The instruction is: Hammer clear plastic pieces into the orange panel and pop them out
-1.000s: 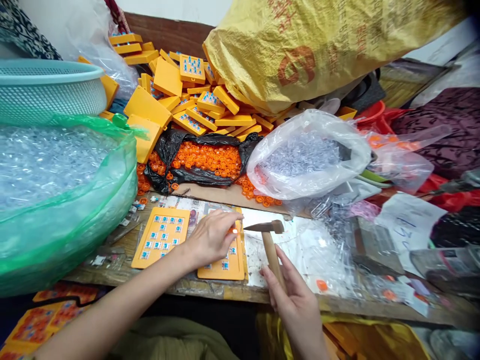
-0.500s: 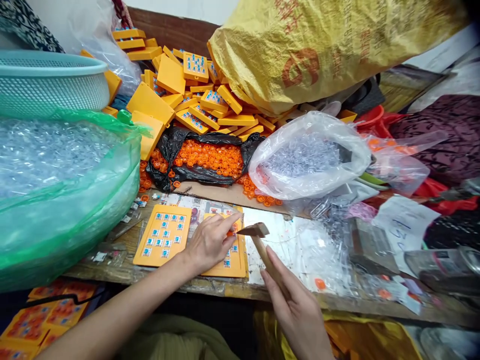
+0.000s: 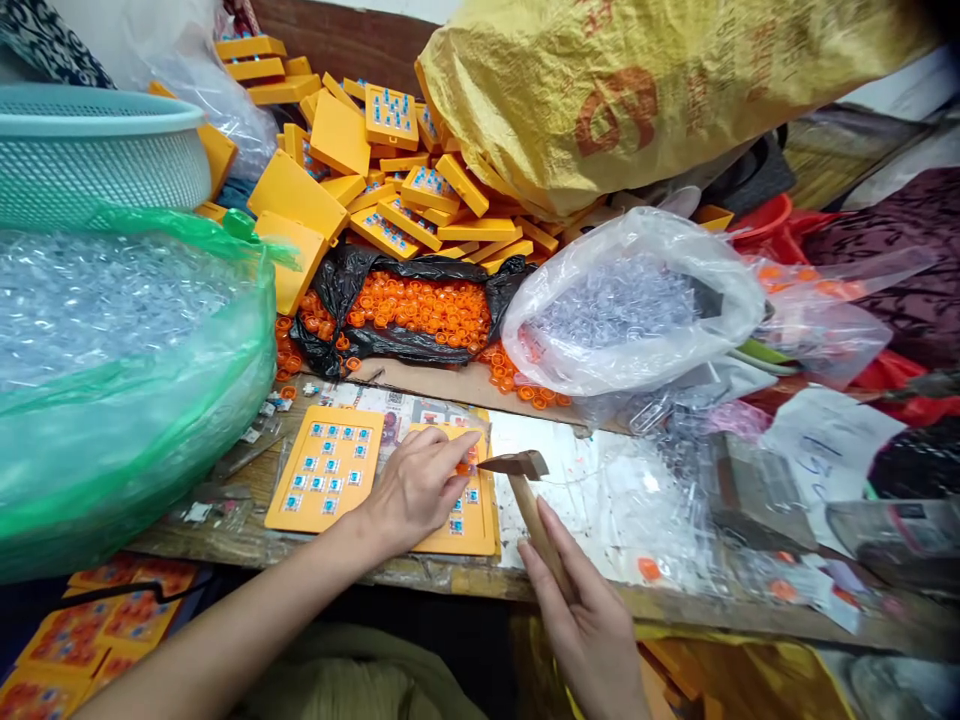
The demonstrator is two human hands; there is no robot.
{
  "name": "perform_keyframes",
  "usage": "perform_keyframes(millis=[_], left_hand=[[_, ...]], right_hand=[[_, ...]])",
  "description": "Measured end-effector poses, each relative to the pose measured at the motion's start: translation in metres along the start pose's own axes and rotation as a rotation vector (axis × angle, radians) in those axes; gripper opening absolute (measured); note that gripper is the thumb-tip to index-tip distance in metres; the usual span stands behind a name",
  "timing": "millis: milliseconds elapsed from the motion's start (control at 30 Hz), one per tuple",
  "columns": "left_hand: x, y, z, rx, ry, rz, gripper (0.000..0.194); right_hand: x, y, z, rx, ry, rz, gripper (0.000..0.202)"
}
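Note:
My left hand point(image 3: 421, 487) rests over the right yellow panel point(image 3: 442, 541), its thumb and index finger at a small orange piece point(image 3: 466, 460) on that panel. My right hand point(image 3: 581, 600) is wrapped round the wooden handle of a small hammer point(image 3: 541, 520). The pointed end of the hammer head is close to the left fingertips; whether it touches anything cannot be made out. Left of my hands lies another yellow panel point(image 3: 324, 468) with several blue-and-white switch pieces set in it.
Behind are a black bag point(image 3: 349, 280) of orange rings, a pile of yellow cases point(image 3: 341, 130) and a white bag point(image 3: 525, 365) of clear parts. A green bag point(image 3: 187, 420) bulges at left, below a blue basket point(image 3: 150, 160). A yellow sack point(image 3: 525, 110) hangs over the back.
The view has shifted slightly. The hammer head sits a little further right of my left fingertips. My left hand stays at the same spot on the panel.

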State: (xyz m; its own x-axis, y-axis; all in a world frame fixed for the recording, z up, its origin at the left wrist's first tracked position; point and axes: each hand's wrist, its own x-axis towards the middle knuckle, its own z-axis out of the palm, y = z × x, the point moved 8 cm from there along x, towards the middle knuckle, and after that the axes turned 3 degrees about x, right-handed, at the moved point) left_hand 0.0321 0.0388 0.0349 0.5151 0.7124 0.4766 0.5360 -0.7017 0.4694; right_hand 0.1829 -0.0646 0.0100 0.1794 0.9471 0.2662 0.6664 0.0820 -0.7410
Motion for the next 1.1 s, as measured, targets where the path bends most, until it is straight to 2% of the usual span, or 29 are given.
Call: perform_keyframes(millis=[167, 400, 500, 700, 867, 967, 1100], left_hand=[[0.005, 0.004, 0.007, 0.047, -0.055, -0.007, 0.047], [0.009, 0.012, -0.001, 0.015, 0.090, 0.057, 0.043], [0.006, 0.014, 0.005, 0.011, 0.051, 0.084, 0.047], [0.000, 0.006, 0.012, -0.043, 0.000, 0.033, 0.064], [0.000, 0.002, 0.015, -0.054, -0.038, -0.020, 0.068], [0.002, 0.000, 0.014, -0.082, -0.043, -0.061, 0.070], [0.007, -0.005, 0.012, -0.097, -0.063, -0.138, 0.076]], right_hand=[[0.000, 0.004, 0.003, 0.032, 0.031, 0.056, 0.041], [-0.002, 0.000, -0.002, 0.039, 0.071, 0.047, 0.042], [-0.001, 0.000, 0.000, 0.038, 0.067, 0.021, 0.043], [-0.002, 0.003, 0.000, -0.012, 0.021, -0.012, 0.046], [0.000, -0.015, -0.010, -0.015, 0.059, -0.101, 0.051], [0.003, -0.021, -0.008, -0.057, -0.016, -0.130, 0.050], [0.005, -0.020, -0.007, -0.112, -0.117, -0.096, 0.048]])
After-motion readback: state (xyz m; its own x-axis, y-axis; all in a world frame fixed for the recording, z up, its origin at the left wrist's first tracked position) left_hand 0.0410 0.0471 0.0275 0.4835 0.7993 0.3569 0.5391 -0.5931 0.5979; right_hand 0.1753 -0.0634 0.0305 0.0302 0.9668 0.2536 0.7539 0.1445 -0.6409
